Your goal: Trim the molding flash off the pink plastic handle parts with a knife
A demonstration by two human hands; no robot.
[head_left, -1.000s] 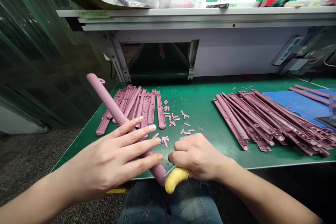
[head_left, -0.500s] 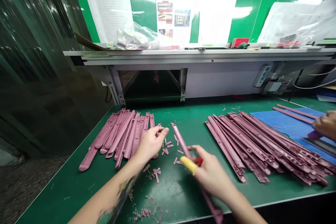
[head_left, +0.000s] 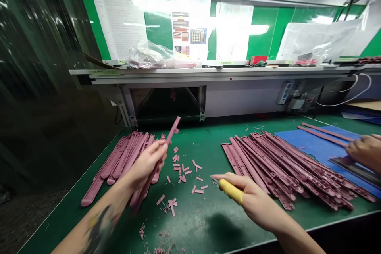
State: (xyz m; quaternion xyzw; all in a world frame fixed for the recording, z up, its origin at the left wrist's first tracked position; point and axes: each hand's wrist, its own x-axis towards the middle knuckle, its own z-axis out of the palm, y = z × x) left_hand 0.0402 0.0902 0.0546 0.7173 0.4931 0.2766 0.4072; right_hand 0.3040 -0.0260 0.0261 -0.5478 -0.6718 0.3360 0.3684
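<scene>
My left hand [head_left: 150,160] is closed around a long pink plastic strip [head_left: 174,129], held tilted with its far end raised above the table. Below that hand lies a pile of similar pink strips [head_left: 114,162]. My right hand [head_left: 253,198] grips a small knife, of which only the thin blade [head_left: 213,177] shows; its handle is hidden in the fingers. A yellow cover [head_left: 231,191] wraps the thumb. The right hand hovers above the green table, left of a larger pile of pink strips [head_left: 276,166]. Small pink offcuts [head_left: 181,168] are scattered between the hands.
Pink shavings [head_left: 163,242] lie near the front edge of the green table [head_left: 205,218]. At right, another person's hand [head_left: 364,152] is over a blue mat [head_left: 293,137] with pink strips. A shelf [head_left: 178,75] with plastic bags and papers runs across the back.
The pink strip that was in my right hand is out of it. My left hand now holds a raised strip; whether it is the same one, I cannot tell. The view has tilted up.
</scene>
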